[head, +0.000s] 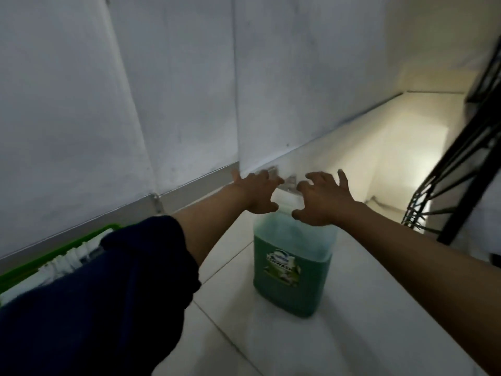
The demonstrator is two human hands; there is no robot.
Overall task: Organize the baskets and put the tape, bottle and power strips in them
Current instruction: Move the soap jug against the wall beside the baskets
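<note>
A large clear bottle [292, 267] of green dishwash liquid stands upright on the white tiled floor [379, 308], its label facing me. My left hand [256, 192] and my right hand [322, 199] hover just over its top, one on each side, fingers spread and curled, holding nothing. The bottle's cap and neck are mostly hidden between the hands. A green basket [57, 253] with white items inside sits at the lower left, partly hidden by my dark blue sleeve. No tape is in view.
A grey-white wall [162, 90] with a metal base rail runs along the left. A black metal frame [461, 158] stands at the right. Floor stretches away past the bottle toward a bright back corner.
</note>
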